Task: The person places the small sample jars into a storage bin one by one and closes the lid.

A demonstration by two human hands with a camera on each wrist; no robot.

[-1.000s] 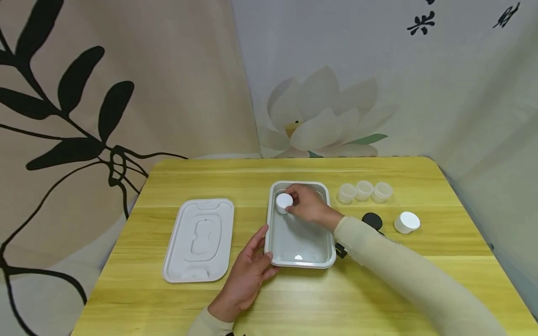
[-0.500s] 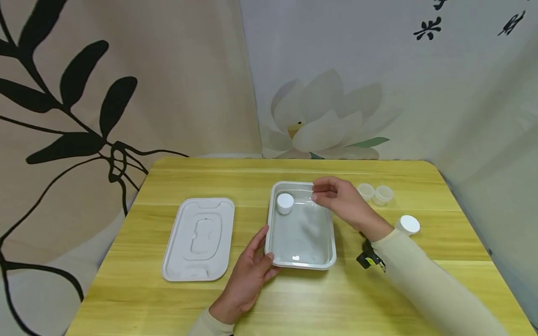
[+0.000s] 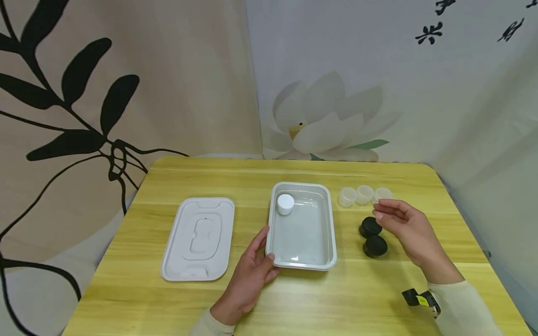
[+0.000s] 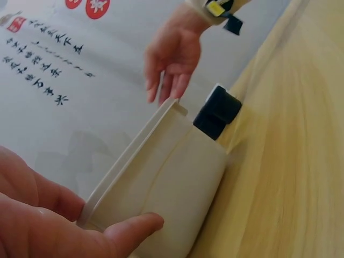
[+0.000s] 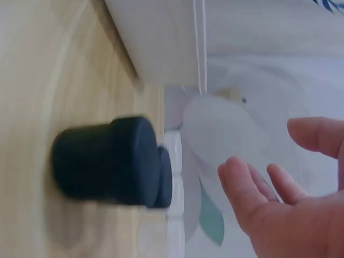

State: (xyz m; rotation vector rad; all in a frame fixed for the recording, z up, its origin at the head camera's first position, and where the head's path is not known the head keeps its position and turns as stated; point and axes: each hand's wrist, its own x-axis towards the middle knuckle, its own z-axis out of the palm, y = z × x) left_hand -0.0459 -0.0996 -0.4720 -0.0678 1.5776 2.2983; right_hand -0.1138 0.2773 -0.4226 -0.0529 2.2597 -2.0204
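My left hand (image 3: 248, 280) holds the near-left corner of a white rectangular food container (image 3: 332, 233), fingers on two walls. A small white round jar (image 3: 286, 204) stands inside near the far left corner. My right hand (image 3: 414, 233) hovers beside two black round jars, one farther (image 3: 370, 227) and one nearer (image 3: 375, 246). Its fingers are loosely bent with nothing between them, as the right wrist view shows. The nearer black jar (image 5: 107, 161) stands upright with a wider cap. Behind the black jars in the left wrist view, a sliver of white shows.
The flat white lid (image 3: 198, 239) lies on the wooden table (image 3: 252, 177) left of the container. A row of three small translucent cups (image 3: 364, 194) stands behind the black jars, the rightmost partly overlapped by my right hand. A printed curtain (image 3: 189, 93) hangs behind the table.
My right hand has let go of the white jar inside the container and moved right, out over the black jars. My left hand stays at the container's corner.
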